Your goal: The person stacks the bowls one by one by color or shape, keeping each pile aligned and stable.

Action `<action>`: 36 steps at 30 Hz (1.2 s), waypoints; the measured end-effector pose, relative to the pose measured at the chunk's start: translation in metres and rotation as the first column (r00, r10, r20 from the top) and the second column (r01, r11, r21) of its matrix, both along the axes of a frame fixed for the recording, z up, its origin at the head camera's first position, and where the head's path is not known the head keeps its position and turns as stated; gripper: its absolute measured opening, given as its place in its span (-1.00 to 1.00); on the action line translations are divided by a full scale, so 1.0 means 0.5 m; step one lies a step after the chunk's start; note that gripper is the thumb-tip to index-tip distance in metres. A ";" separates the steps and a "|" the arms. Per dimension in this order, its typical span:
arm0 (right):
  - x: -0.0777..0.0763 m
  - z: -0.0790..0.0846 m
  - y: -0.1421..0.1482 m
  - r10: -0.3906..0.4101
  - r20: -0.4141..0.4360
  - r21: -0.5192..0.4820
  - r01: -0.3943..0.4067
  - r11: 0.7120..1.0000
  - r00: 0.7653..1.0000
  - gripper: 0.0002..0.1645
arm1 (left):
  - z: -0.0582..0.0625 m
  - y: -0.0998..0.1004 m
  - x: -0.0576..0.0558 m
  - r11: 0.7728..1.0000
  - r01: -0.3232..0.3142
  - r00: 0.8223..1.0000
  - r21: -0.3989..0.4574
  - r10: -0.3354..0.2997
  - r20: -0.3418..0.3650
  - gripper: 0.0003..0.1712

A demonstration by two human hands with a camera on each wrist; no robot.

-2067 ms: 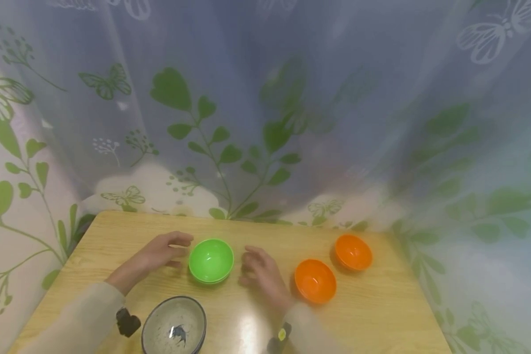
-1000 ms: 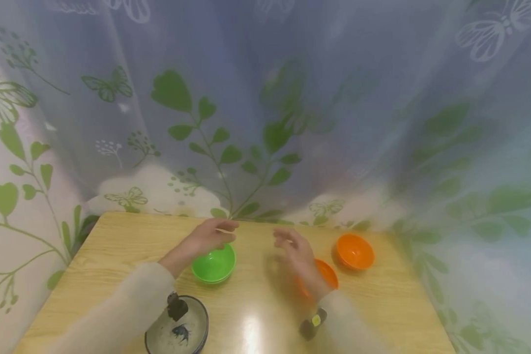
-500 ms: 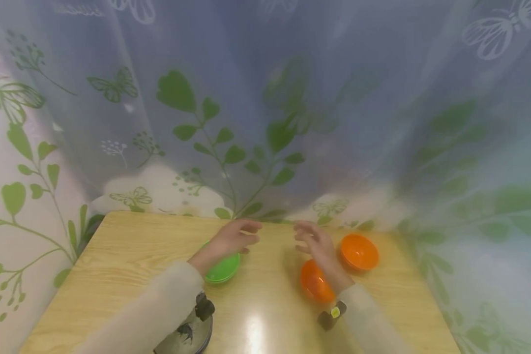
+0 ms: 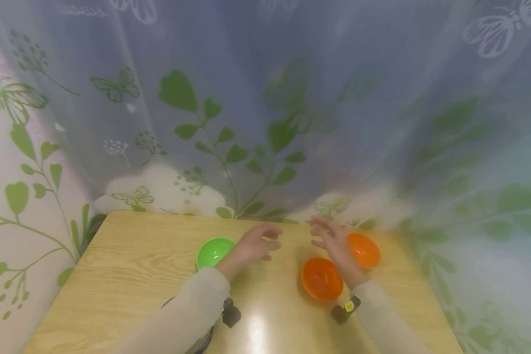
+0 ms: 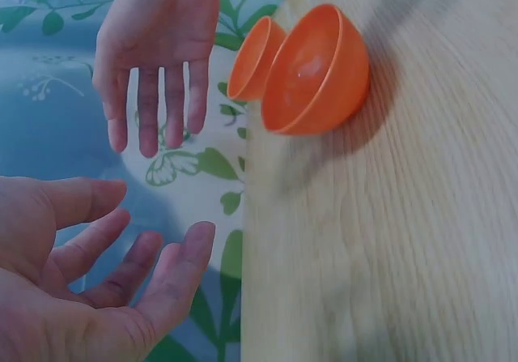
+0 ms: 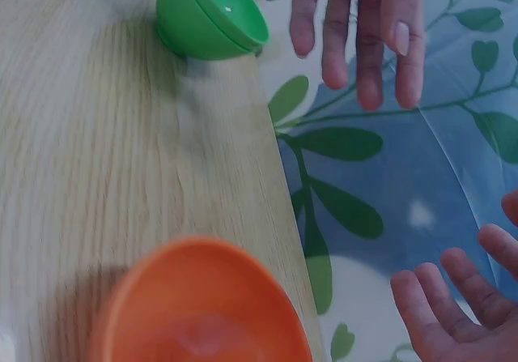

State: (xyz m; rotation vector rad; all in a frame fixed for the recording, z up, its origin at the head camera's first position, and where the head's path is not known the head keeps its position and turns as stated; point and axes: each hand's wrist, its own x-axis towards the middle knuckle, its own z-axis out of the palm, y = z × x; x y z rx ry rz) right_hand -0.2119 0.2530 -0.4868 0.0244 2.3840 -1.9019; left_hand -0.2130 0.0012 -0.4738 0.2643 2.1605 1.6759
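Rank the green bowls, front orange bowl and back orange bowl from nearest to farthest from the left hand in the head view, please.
Nearest first from the left hand:
1. Green bowls, stacked, on its left.
2. Front orange bowl, on its right, lower in view.
3. Back orange bowl, farther right, partly behind the right hand.

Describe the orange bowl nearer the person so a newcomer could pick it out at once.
Start at the wooden table in front of the leafy curtain. Look to its right half in the head view, across from the stacked green bowls. The near orange bowl differs from the far orange bowl by sitting farther from the curtain and more to the left.
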 end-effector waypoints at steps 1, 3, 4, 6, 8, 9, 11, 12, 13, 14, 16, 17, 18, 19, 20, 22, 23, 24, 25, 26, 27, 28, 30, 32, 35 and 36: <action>-0.002 0.001 0.006 -0.007 -0.005 0.002 0.007 1.000 1.000 -0.42 | -0.002 0.005 0.000 1.000 0.003 1.000 0.003 -0.003 -0.001 -0.49; -0.003 0.003 0.018 -0.020 -0.015 0.011 0.020 1.000 1.000 -0.44 | -0.004 0.015 0.002 1.000 0.005 1.000 0.008 -0.005 0.001 -0.49; -0.005 0.003 0.025 -0.026 -0.023 0.017 0.026 1.000 0.999 -0.44 | -0.005 0.019 0.002 1.000 0.007 1.000 0.011 -0.007 0.005 -0.49; -0.009 0.002 0.037 -0.036 -0.031 0.027 0.037 0.999 0.999 -0.45 | -0.008 0.027 0.003 1.000 0.006 1.000 0.009 -0.006 0.005 -0.48; -0.011 0.001 0.048 -0.045 -0.039 0.038 0.046 0.998 0.998 -0.44 | -0.010 0.032 0.005 1.000 -0.001 1.000 0.010 0.001 0.016 -0.48; -0.013 -0.001 0.054 -0.047 -0.041 0.047 0.048 0.998 0.998 -0.42 | -0.013 0.035 0.006 1.000 -0.003 1.000 0.012 0.003 0.018 -0.47; -0.015 -0.003 0.066 -0.053 -0.042 0.067 0.056 0.996 0.998 -0.40 | -0.018 0.040 0.008 1.000 -0.011 1.000 0.017 0.011 0.025 -0.47; -0.015 -0.003 0.072 -0.055 -0.039 0.077 0.058 0.995 0.998 -0.40 | -0.020 0.043 0.009 1.000 -0.016 0.999 0.020 0.016 0.030 -0.46; -0.015 -0.002 0.077 -0.061 -0.035 0.085 0.063 0.994 0.998 -0.39 | -0.022 0.045 0.010 1.000 -0.020 0.999 0.023 0.019 0.034 -0.46; -0.016 -0.002 0.084 -0.062 -0.036 0.094 0.066 0.993 0.997 -0.39 | -0.025 0.048 0.011 0.999 -0.022 0.999 0.025 0.022 0.035 -0.46; -0.016 0.002 0.095 -0.072 -0.030 0.106 0.074 0.992 0.997 -0.39 | -0.029 0.053 0.012 0.999 -0.028 0.999 0.023 0.027 0.039 -0.47; -0.017 0.003 0.100 -0.077 -0.024 0.111 0.079 0.991 0.997 -0.38 | -0.031 0.055 0.013 0.999 -0.030 0.999 0.022 0.030 0.042 -0.47; -0.017 0.004 0.105 -0.083 -0.020 0.121 0.085 0.989 0.996 -0.38 | -0.033 0.057 0.014 0.999 -0.033 0.999 0.021 0.032 0.044 -0.48; -0.019 0.005 0.110 -0.087 -0.022 0.133 0.089 0.987 0.996 -0.37 | -0.036 0.060 0.015 0.999 -0.035 0.998 0.022 0.034 0.047 -0.48; -0.020 0.006 0.115 -0.094 -0.024 0.139 0.096 0.986 0.995 -0.37 | -0.038 0.062 0.016 0.999 -0.038 0.998 0.026 0.036 0.050 -0.49; -0.020 0.010 0.124 -0.108 -0.017 0.174 0.110 0.979 0.994 -0.36 | -0.044 0.067 0.018 0.998 -0.043 0.997 0.037 0.041 0.058 -0.49; -0.021 0.012 0.128 -0.113 -0.012 0.188 0.114 0.976 0.993 -0.34 | -0.047 0.069 0.020 0.998 -0.047 0.997 0.047 0.044 0.065 -0.49; -0.021 0.013 0.133 -0.119 -0.008 0.197 0.118 0.973 0.993 -0.32 | -0.051 0.071 0.022 0.997 -0.049 0.997 0.055 0.045 0.069 -0.49; -0.021 0.014 0.138 -0.127 -0.005 0.203 0.125 0.971 0.992 -0.30 | -0.054 0.074 0.024 0.997 -0.051 0.996 0.064 0.046 0.075 -0.48; -0.020 0.016 0.143 -0.135 0.001 0.197 0.132 0.971 0.991 -0.28 | -0.057 0.077 0.025 0.996 -0.053 0.996 0.072 0.047 0.079 -0.48; -0.020 0.015 0.148 -0.142 0.000 0.204 0.139 0.969 0.990 -0.26 | -0.060 0.080 0.027 0.996 -0.055 0.995 0.077 0.048 0.083 -0.48; -0.019 0.014 0.154 -0.146 0.005 0.193 0.142 0.971 0.989 -0.25 | -0.063 0.083 0.029 0.995 -0.056 0.995 0.082 0.049 0.087 -0.48; -0.020 0.009 0.166 -0.153 -0.012 0.175 0.153 0.973 0.988 -0.25 | -0.069 0.089 0.031 0.994 -0.057 0.995 0.088 0.049 0.092 -0.49; -0.020 0.005 0.178 -0.157 -0.016 0.159 0.157 0.975 0.988 -0.25 | -0.076 0.095 0.033 0.994 -0.061 0.994 0.090 0.052 0.095 -0.49; -0.018 -0.002 0.196 -0.149 -0.029 0.169 0.151 0.974 0.988 -0.25 | -0.086 0.103 0.036 0.993 -0.070 0.993 0.095 0.061 0.101 -0.50; -0.016 -0.004 0.201 -0.143 -0.044 0.193 0.149 0.970 0.989 -0.25 | -0.089 0.105 0.037 0.993 -0.074 0.993 0.096 0.064 0.101 -0.49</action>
